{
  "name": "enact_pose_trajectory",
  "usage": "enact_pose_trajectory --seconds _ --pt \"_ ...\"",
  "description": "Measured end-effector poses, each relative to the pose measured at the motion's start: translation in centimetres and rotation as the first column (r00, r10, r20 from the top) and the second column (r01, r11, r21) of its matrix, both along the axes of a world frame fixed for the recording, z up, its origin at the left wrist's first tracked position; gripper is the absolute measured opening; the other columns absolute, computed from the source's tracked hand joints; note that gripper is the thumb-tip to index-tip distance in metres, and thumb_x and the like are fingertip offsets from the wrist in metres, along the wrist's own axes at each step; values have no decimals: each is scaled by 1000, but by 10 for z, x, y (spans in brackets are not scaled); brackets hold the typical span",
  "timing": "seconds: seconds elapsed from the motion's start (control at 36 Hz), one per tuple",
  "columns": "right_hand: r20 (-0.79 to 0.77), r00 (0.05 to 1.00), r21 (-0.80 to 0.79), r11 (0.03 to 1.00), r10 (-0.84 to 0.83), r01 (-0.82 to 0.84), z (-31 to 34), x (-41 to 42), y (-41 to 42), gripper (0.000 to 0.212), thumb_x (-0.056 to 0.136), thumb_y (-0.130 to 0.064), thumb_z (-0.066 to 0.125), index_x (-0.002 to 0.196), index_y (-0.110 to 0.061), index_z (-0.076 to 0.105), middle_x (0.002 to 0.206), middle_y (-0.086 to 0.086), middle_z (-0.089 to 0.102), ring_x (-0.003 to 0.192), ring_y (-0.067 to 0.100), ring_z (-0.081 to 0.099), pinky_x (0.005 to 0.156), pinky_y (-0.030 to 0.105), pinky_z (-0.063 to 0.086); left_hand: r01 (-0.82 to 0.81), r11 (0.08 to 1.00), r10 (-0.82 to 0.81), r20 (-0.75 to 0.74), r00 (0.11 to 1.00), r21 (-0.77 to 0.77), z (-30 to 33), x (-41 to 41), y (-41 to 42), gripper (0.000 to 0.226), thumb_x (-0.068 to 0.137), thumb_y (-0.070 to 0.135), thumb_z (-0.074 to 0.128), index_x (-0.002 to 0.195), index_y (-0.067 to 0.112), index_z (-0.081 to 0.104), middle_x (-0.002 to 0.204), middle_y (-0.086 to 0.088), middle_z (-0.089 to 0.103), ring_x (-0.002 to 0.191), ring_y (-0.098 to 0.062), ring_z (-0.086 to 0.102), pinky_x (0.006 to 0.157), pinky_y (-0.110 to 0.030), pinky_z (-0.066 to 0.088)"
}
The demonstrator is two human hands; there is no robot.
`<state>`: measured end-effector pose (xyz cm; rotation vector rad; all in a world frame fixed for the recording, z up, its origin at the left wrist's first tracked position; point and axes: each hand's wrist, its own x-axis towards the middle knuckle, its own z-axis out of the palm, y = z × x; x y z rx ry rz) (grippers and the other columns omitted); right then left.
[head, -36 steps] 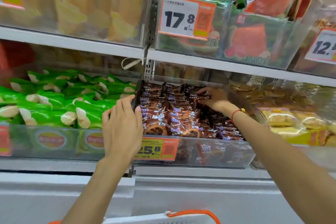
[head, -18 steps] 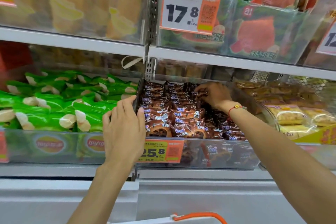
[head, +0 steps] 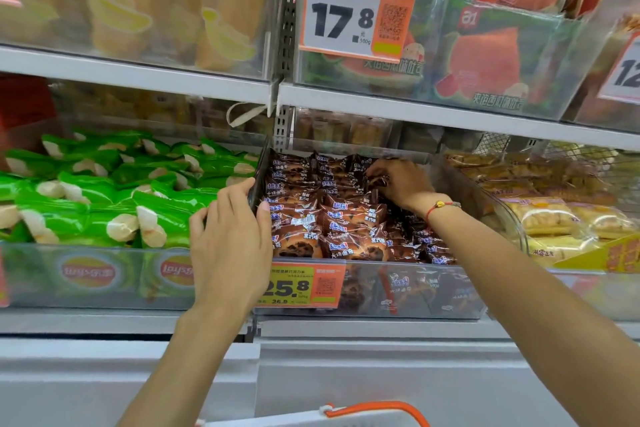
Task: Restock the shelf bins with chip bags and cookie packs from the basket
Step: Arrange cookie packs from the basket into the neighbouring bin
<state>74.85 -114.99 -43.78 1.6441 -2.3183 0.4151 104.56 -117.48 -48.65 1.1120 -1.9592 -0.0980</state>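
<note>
A clear shelf bin [head: 433,302] in the middle of the lower shelf is full of brown cookie packs [head: 332,218]. My left hand [head: 232,239] grips the bin's left wall near its front corner, fingers curled over the edge. My right hand [head: 401,184] reaches deep into the bin, its fingers closed on a brown cookie pack [head: 375,180] at the back right. To the left, another clear bin [head: 52,274] holds green chip bags [head: 114,194]. The basket [head: 374,414] shows only as a white rim with an orange handle at the bottom edge.
A bin of yellow pastry packs [head: 554,222] stands to the right. The upper shelf [head: 415,111] overhangs closely, carrying bins of watermelon-print bags [head: 485,59] and yellow-print bags [head: 138,10]. Orange price tags [head: 356,14] hang on the bin fronts. A white ledge [head: 381,364] runs below.
My right hand has shifted slightly toward the back right of the cookie bin, working among the packs. My left hand has kept its grip on the bin's left wall.
</note>
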Motion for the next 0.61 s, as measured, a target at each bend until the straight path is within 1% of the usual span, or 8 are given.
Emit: enact_pose_trajectory --seconds 0.08,0.17,0.22,0.28,0.36,0.42,0.5,0.61 --pt "-53 998 92 995 -34 39 7 1 2 43 86 -16 67 125 -30 58 135 4 53 125 26 49 101 38 43 -6 1000 6 -4 1000 -7 0 0 0 31 99 33 35 118 12 49 117 0 57 107 -20 54 95 -34 27" --pt "-34 999 187 981 -38 43 16 8 9 52 87 -12 66 133 -32 53 144 4 44 134 27 39 106 39 38 -5 1000 4 -5 1000 -9 0 0 -1 30 100 32 37 118 12 50 119 -1 57 108 -21 54 95 -34 26" --pt "-13 1000 186 982 -17 19 21 14 17 51 89 -11 63 134 -31 52 145 1 45 134 25 39 105 36 38 -3 1000 3 -4 1000 -4 -1 0 0 31 100 32 37 121 12 49 119 -2 57 108 -21 54 96 -34 28" --pt "35 999 148 989 -25 19 24 20 28 47 90 -13 62 133 -30 53 141 2 50 125 25 49 100 33 44 6 1000 -6 -5 1000 -6 0 0 0 33 100 32 36 123 12 48 118 -2 58 108 -21 54 95 -35 29" --pt "151 986 112 993 -65 49 24 30 49 42 89 -12 59 129 -27 55 125 15 61 99 30 64 83 42 55 31 1000 -31 19 999 4 3 2 0 37 100 32 34 129 12 45 122 -4 56 110 -22 53 95 -35 28" --pt "179 982 64 997 -54 43 24 40 66 40 87 -13 61 125 -26 58 122 12 64 105 28 64 90 42 53 47 999 -48 47 998 18 6 5 2 40 101 33 33 133 12 42 126 -5 53 114 -22 51 97 -35 29" --pt "185 983 -88 996 10 6 25 62 93 33 87 -12 64 119 -20 65 126 2 62 119 19 55 102 34 44 57 998 -57 78 995 3 11 10 8 45 101 34 37 139 10 39 134 -7 49 120 -25 47 101 -39 31" --pt "256 963 -269 963 82 -11 24 99 132 25 83 -5 65 97 -25 65 109 0 64 100 17 57 88 32 47 91 986 -79 90 993 -138 20 16 25 40 94 28 53 131 10 51 132 -7 55 120 -25 50 100 -41 35"
